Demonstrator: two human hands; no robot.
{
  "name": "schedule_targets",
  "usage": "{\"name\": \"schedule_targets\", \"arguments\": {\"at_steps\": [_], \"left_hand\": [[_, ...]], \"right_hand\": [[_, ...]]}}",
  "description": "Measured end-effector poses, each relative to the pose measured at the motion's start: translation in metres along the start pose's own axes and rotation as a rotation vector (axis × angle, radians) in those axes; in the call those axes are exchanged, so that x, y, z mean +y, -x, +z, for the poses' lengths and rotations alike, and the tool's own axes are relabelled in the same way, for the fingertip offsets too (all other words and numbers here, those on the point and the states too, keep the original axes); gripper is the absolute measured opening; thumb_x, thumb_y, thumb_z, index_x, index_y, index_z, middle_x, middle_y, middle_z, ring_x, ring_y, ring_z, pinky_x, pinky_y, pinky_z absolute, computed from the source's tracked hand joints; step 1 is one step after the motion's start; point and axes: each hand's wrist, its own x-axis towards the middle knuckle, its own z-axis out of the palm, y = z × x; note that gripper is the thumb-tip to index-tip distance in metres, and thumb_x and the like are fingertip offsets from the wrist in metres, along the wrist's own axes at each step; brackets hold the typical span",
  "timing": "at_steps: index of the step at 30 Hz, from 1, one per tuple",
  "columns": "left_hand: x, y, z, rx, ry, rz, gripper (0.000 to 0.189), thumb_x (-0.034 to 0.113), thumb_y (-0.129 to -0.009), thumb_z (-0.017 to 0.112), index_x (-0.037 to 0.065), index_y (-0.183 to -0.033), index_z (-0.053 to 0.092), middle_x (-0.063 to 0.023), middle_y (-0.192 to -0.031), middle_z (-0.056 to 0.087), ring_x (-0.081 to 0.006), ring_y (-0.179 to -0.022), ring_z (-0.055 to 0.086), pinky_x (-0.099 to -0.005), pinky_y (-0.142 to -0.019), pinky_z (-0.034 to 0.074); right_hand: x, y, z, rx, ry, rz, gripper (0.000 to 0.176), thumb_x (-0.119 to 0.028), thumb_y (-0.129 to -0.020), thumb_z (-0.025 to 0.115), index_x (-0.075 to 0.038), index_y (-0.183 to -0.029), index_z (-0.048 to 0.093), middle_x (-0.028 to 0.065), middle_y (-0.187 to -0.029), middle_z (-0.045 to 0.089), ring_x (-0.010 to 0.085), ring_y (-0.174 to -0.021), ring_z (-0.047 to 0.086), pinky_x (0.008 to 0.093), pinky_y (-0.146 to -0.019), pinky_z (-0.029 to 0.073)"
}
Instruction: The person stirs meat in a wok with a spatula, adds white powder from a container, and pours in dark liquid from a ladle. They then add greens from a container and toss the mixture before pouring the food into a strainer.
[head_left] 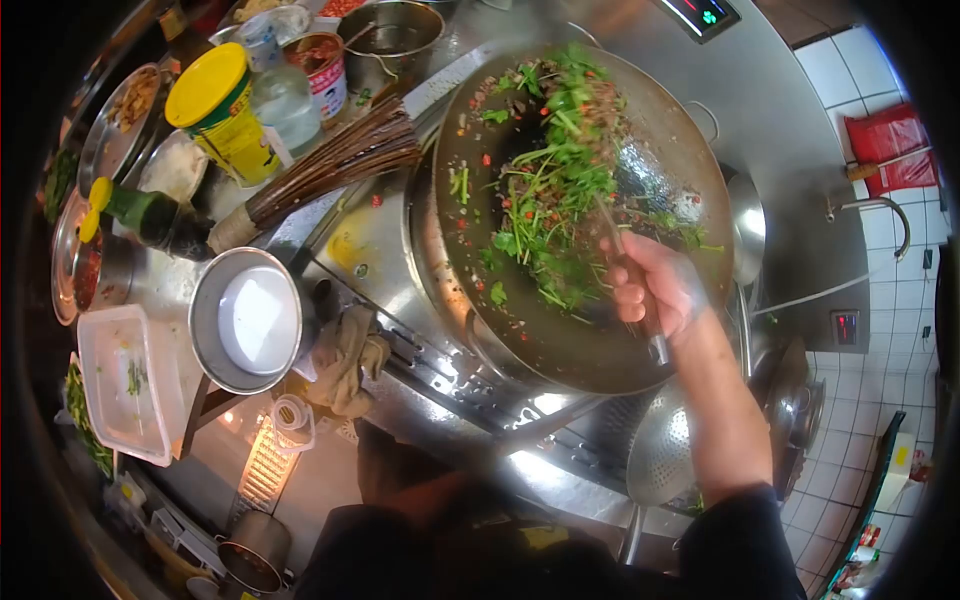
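A large wok (700,300) holds chopped green herbs (560,190), red pepper bits and browned pieces. Over its right side, my right hand (650,285) is wrapped round the wooden handle of a spatula (640,290). The tool's far end is among the herbs, where motion blurs it. My left hand does not show clearly; the left forearm area at the bottom is dark, near the wok's long handle (545,425). A grey cloth (350,365) lies left of that handle.
A metal pot (245,320) stands at the left, beside a plastic tub (130,380). Behind them are a bamboo brush (330,170), a yellow tin (225,115) and a green bottle (150,215). A perforated ladle (662,450) rests right of the wok.
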Motion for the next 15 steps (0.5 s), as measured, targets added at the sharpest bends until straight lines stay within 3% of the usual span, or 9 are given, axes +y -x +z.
{"name": "schedule_targets", "arguments": {"at_steps": [3, 8, 11, 14, 15], "left_hand": [[-0.003, -0.004, 0.018, -0.030, -0.032, -0.051, 0.016, 0.013, -0.086, 0.064, 0.001, -0.097, 0.065, -0.0122, -0.098, 0.064, -0.0228, -0.080, 0.064, -0.0314, -0.064, 0.053], [0.026, -0.005, 0.010, -0.032, -0.100, -0.056, 0.017, 0.015, -0.086, 0.065, 0.001, -0.096, 0.065, -0.0119, -0.095, 0.065, -0.0217, -0.078, 0.064, -0.0307, -0.062, 0.052], [0.046, 0.004, -0.023, 0.014, -0.112, -0.002, 0.017, 0.016, -0.085, 0.066, 0.001, -0.095, 0.065, -0.0116, -0.094, 0.065, -0.0211, -0.077, 0.064, -0.0302, -0.061, 0.052], [0.064, 0.022, -0.068, 0.077, -0.123, 0.096, 0.018, 0.017, -0.085, 0.067, 0.001, -0.094, 0.065, -0.0114, -0.092, 0.065, -0.0205, -0.075, 0.064, -0.0298, -0.061, 0.052], [0.067, 0.031, -0.084, 0.100, -0.127, 0.138, 0.018, 0.017, -0.085, 0.067, 0.001, -0.094, 0.065, -0.0113, -0.091, 0.065, -0.0203, -0.075, 0.064, -0.0297, -0.060, 0.052]], "right_hand": [[0.022, 0.020, -0.018, -0.055, -0.142, 0.033, 0.023, -0.029, -0.099, 0.049, -0.008, -0.106, 0.054, 0.0026, -0.070, 0.049, 0.0083, -0.046, 0.037, 0.0227, -0.037, 0.029], [0.044, 0.118, -0.050, -0.092, -0.071, -0.022, 0.027, -0.032, -0.099, 0.050, -0.007, -0.107, 0.056, 0.0033, -0.064, 0.051, 0.0098, -0.042, 0.040, 0.0254, -0.034, 0.029], [0.066, 0.141, -0.079, 0.341, 0.486, 0.021, 0.026, -0.028, -0.094, 0.059, -0.004, -0.103, 0.059, 0.0069, -0.064, 0.053, 0.0140, -0.045, 0.045, 0.0300, -0.038, 0.037], [0.071, 0.145, -0.160, 0.333, 1.341, -0.139, 0.023, -0.022, -0.087, 0.064, -0.001, -0.095, 0.061, 0.0106, -0.063, 0.054, 0.0184, -0.050, 0.050, 0.0332, -0.048, 0.044], [0.056, 0.152, -0.154, 0.336, 1.407, -0.143, 0.022, -0.021, -0.086, 0.064, 0.000, -0.094, 0.062, 0.0112, -0.063, 0.054, 0.0190, -0.052, 0.051, 0.0340, -0.051, 0.045]]}}
